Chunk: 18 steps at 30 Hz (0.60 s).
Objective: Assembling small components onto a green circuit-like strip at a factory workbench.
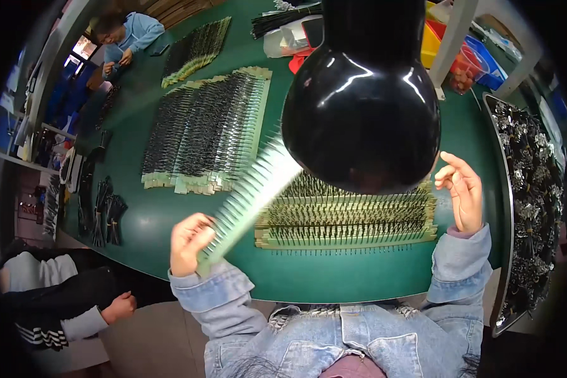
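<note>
My left hand (192, 242) is closed around the lower end of a pale green strip (249, 195) with a row of teeth or pins along its edge. The strip slants up to the right, and its far end passes behind a black lamp shade (362, 107). Under the lamp lies a stack of similar green strips (346, 238) bristling with dark pins; the shade hides part of it. To the right of that stack my right hand (463, 192) is raised with its fingers apart and bent, and nothing shows in it.
Farther left on the green table (309, 277) stands a large batch of pinned strips (205, 129), with a smaller batch (196, 50) behind. Bundles of black wires (107, 217) lie left. A metal tray of small parts (526, 208) stands right. Two other people sit at the left.
</note>
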Motion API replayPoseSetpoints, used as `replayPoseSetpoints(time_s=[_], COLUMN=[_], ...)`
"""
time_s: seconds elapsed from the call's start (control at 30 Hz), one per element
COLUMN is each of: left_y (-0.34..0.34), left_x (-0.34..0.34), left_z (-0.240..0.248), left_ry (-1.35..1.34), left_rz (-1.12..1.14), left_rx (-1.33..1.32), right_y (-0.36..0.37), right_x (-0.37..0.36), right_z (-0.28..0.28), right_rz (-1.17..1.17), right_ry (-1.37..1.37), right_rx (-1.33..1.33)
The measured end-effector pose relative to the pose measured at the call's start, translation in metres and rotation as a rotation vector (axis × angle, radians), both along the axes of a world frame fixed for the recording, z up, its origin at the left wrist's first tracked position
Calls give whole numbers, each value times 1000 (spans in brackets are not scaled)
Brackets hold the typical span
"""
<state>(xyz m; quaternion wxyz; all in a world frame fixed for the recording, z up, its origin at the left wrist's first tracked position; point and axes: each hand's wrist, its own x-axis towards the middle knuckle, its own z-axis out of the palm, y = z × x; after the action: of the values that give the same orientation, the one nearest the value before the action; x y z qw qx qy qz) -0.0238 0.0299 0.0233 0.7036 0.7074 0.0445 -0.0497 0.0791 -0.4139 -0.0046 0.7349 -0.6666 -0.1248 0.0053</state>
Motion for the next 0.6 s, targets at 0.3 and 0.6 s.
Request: replayPoseSetpoints(time_s=[0.3, 0.6], left_y=[-12, -56], left_x=[87, 107], left_z=[-52, -59], left_ry=[-145, -235], left_rz=[310, 262], left_rx=[274, 1360], right_y=[-1, -11], right_x=[-33, -69], right_z=[8, 8], right_rz=[85, -2], right_ry=[82, 11], right_rx=[-147, -476])
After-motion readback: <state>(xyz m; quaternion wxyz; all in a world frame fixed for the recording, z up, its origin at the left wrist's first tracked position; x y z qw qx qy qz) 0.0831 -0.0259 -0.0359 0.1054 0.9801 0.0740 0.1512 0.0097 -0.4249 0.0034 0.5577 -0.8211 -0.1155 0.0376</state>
